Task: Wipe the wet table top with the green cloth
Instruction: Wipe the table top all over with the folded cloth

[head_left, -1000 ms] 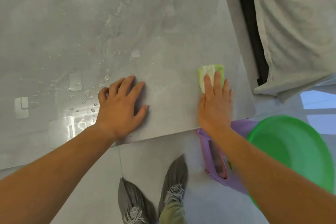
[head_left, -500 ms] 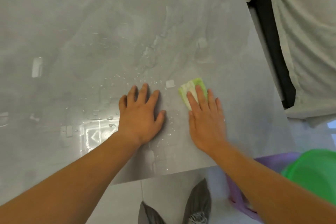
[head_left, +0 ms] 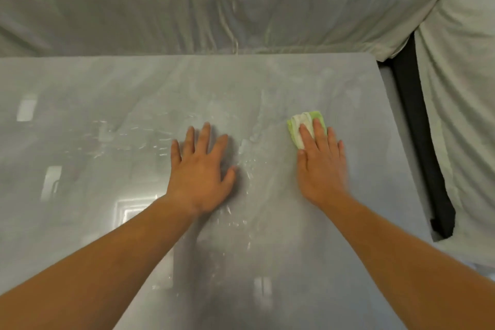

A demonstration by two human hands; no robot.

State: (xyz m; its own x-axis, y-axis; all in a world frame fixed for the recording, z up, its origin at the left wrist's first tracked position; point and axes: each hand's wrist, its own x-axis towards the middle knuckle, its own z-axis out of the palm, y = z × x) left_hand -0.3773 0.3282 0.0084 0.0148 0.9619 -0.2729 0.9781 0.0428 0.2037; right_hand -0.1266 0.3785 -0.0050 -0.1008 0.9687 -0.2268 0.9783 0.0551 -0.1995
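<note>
Head view: the right hand (head_left: 321,166) pressed the green cloth (head_left: 296,127) onto the wet desk (head_left: 128,94), grip flat; the left hand (head_left: 201,174) lay spread, apparently resting there.

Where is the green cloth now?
In the head view, the green cloth lies on the table top right of centre, pressed under the right hand, with the left hand to its left.

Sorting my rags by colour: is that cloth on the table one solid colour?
No, the cloth is light green with white, seen in the head view.

Glossy wet stone-look table top (head_left: 267,83); soft green cloth (head_left: 300,126).
</note>
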